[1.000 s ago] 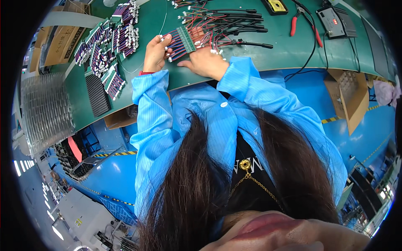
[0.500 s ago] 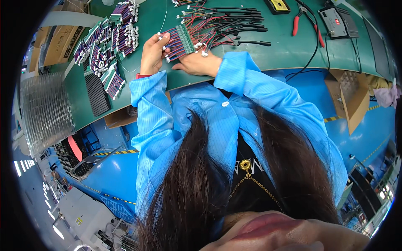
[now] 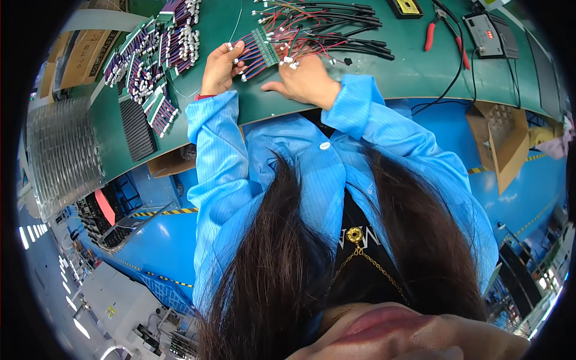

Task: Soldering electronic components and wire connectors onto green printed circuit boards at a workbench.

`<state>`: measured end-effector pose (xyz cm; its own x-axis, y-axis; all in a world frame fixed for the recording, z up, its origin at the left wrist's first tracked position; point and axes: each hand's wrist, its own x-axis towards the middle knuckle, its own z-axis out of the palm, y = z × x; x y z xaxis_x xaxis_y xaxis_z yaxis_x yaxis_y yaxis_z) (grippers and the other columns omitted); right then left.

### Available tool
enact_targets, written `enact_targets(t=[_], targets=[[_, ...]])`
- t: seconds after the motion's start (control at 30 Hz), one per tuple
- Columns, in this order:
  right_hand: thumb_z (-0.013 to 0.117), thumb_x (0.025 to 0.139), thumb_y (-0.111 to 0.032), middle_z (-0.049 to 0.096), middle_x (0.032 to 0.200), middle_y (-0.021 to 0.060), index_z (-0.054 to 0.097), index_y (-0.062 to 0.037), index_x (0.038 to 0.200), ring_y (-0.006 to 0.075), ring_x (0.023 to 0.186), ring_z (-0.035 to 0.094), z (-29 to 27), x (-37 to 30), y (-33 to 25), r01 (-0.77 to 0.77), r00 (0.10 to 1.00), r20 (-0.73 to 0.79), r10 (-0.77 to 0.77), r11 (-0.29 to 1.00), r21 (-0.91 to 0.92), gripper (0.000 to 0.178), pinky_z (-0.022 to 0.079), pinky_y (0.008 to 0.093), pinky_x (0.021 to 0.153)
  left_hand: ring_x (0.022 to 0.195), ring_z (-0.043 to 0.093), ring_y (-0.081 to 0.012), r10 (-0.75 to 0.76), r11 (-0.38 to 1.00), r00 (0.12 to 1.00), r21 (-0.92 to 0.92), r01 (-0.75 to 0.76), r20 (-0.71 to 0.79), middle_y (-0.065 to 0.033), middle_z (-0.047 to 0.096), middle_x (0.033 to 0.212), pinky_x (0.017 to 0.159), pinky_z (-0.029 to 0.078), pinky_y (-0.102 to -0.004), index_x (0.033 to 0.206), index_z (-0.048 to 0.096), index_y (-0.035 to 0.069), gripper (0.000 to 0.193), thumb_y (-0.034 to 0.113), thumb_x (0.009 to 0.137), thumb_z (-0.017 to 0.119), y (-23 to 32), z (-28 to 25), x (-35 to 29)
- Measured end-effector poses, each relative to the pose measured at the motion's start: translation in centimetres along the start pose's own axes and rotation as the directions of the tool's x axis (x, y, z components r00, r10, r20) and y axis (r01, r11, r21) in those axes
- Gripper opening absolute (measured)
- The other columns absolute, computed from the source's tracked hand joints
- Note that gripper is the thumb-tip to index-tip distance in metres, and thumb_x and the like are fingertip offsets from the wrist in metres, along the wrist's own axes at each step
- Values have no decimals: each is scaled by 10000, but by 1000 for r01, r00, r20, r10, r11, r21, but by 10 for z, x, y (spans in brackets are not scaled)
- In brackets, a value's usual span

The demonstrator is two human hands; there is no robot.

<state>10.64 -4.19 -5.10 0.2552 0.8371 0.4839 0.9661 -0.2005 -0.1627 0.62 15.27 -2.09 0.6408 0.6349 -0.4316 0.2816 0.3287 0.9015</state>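
My left hand (image 3: pixel 221 69) is closed, thumb and fingers pinching the white-plugged ends of the wires on a green circuit board strip (image 3: pixel 264 47). Purple, red and black leads run from that strip toward the hand. On the board's right side lie red-and-black wires with black cable ends (image 3: pixel 360 45), fanned out to the right. My right hand (image 3: pixel 309 83) rests palm down at the near side of these cables, its thumb stretched out to the left. Small white connectors (image 3: pixel 290 62) lie at its fingertips, which the wires partly cover.
Stacks of wired board strips (image 3: pixel 159 57) lie at the left, beside a black ridged tray (image 3: pixel 138 129). Red-handled pliers (image 3: pixel 429 37), a yellow-and-black item (image 3: pixel 407 7) and a device with a red display (image 3: pixel 482 35) stand at the right. An open cardboard box (image 3: pixel 501 141) sits below the bench.
My right hand has shifted right, out from under the board's edge, with its thumb showing more. The black cable ends now lie closer together. My left hand keeps its grip.
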Motion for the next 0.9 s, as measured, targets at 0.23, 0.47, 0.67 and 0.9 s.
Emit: enact_targets(t=[0.23,0.47,0.67,0.9], targets=[[586,868,-618,619,629,112,639,-8,729,311,451,551,-1,-1,13,73,994,-88,-72,997,5,627,449,387,458,655,608,-168,207,834,955,548,-59,-212,-37,678,933,619,528,-278,1024,661,94,170,180,884,706,-4,30,-3],[596,866,-612,624,643,126,642,-10,742,312,472,573,-5,0,11,99,992,-78,-102,995,-31,617,454,382,462,949,643,-272,844,162,523,872,-462,120,-35,681,1115,876,511,-421,1150,668,185,390,116,766,684,-8,58,-22],[607,859,-602,637,671,132,640,-9,759,314,493,592,1,-3,19,116,993,-20,-117,992,-39,602,469,382,481,1132,602,-242,635,-98,581,799,-593,509,-19,641,1283,960,459,-373,1254,652,217,553,107,712,657,-9,57,-49],[623,850,-539,671,837,150,664,1,979,309,642,641,-16,1,21,97,989,109,-102,994,49,557,509,384,593,1060,646,-236,614,-123,591,803,-583,523,-8,670,1253,903,496,-315,1275,645,194,568,101,715,636,2,46,-37]])
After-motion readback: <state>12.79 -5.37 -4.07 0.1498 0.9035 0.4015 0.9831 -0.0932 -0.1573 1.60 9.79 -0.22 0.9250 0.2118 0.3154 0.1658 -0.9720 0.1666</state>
